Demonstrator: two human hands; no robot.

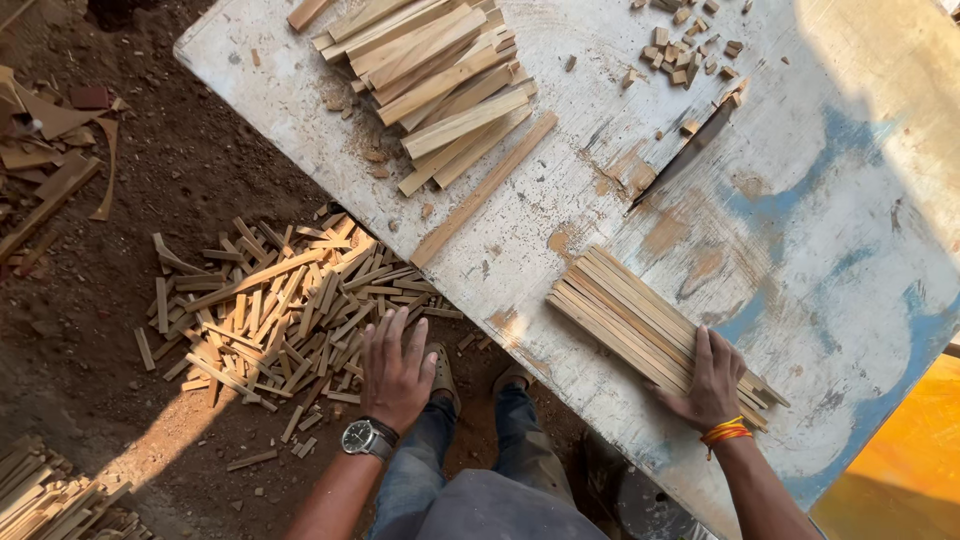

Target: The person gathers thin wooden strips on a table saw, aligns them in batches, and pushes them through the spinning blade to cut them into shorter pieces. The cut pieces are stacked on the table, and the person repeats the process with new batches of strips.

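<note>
The right hand [712,385] is lying flat on a neat bundle of thin wood sticks [640,325]. Its fingers are spread a little and pressing down on the near end of the bundle, not wrapped around it. The bundle is sitting on the near part of the worn white table [800,250], close to the edge. An orange band [724,433] is going around that wrist.

The left hand [395,370] is hanging open over the dirt floor, left of the table. Its fingers are apart and holding nothing. A watch [362,437] is sitting on that wrist. Just past the hand, a big messy heap of short wood sticks [270,310] is lying on the ground.

Far away on the table, another pile of longer sticks [430,70] is resting. A thin saw slot [680,155] is running across the table, with tiny wood bits [685,50] lying beyond it.
</note>
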